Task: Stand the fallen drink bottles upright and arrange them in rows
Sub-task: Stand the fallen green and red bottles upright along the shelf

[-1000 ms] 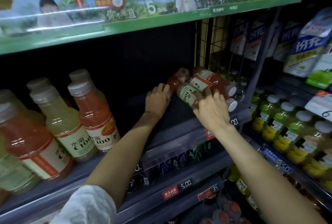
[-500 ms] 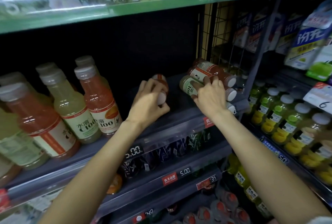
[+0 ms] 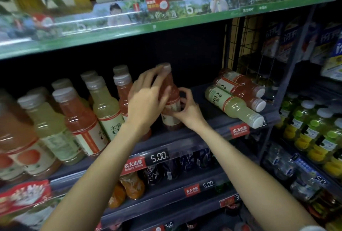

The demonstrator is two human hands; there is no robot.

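Clearly full and weighty, the red bottle (image 3: 171,99) stands gripped: left hand (image 3: 148,99) curls round its shoulder, right hand (image 3: 187,109) pinches the label. Smooth rigid plastic looks slippery, so holding low at the label seems wise.

Red bottle (image 3: 171,101): middle hidden behind left hand (image 3: 148,104), label partly covered by right hand (image 3: 187,108); hand and bottle motion-blurred. Far-left bottles (image 3: 16,138) blurred, cut by the frame's edge. Fallen bottles (image 3: 238,95): rear ones mostly hidden behind the front one, count uncertain. Lower-shelf dark bottles (image 3: 177,164) too dim to identify. Right-side green-capped bottles (image 3: 314,134) blurred, labels unreadable.
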